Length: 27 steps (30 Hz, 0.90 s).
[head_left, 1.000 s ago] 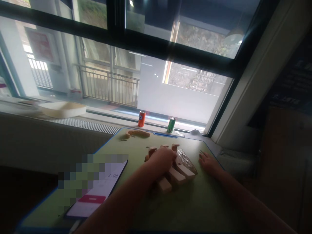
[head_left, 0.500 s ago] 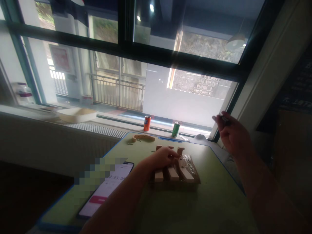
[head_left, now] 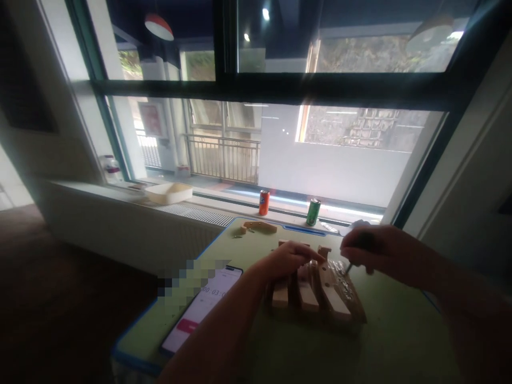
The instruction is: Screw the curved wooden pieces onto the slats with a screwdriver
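My left hand [head_left: 294,258] lies over a set of slatted light-wood pieces [head_left: 306,293] on the table, with its fingers closed on the wood and the index finger reaching the rightmost piece. Two dark holes show in that piece. My right hand [head_left: 376,248] grips a screwdriver [head_left: 364,241] with a dark handle, its thin shaft pointing down. The shaft tip is over a shiny clear plastic bag [head_left: 343,282] along the right side of the wood. What the bag holds is too small to make out.
On the pale green table [head_left: 248,250] lie a phone [head_left: 200,309] with a timer, at left, and a curved wooden piece [head_left: 261,226] near small metal parts. An orange can [head_left: 264,202], a green can [head_left: 313,212] and a cream tray [head_left: 168,193] stand on the windowsill.
My right hand has come down from beside the window frame to the plastic bag, bringing the screwdriver. My left hand stays on the wood. The view has turned left.
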Motion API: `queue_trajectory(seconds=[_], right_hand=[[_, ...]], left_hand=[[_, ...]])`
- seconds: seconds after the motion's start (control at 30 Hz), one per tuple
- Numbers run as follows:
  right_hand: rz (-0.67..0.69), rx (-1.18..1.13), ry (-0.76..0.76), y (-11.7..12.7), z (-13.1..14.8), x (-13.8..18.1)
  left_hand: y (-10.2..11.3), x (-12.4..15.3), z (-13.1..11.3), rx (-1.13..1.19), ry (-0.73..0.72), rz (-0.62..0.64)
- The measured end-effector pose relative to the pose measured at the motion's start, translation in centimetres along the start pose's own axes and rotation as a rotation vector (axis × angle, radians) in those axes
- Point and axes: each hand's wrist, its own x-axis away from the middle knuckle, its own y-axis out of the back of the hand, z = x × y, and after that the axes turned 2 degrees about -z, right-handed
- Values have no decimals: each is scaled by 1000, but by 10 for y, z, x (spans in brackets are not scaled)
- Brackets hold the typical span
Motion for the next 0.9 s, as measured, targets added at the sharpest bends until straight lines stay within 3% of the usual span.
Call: queue_trajectory(seconds=[0.2, 0.53, 0.9], right_hand=[[-243, -36, -54, -11, -18, -18], [-194, 60, 43, -38, -28, -34], [-214, 171, 76, -45, -32, -35]], left_hand=[[-7, -3, 5, -192, 97, 81], [-9, -7, 8, -241, -37, 104], [-7, -6, 6, -327, -89, 116]])
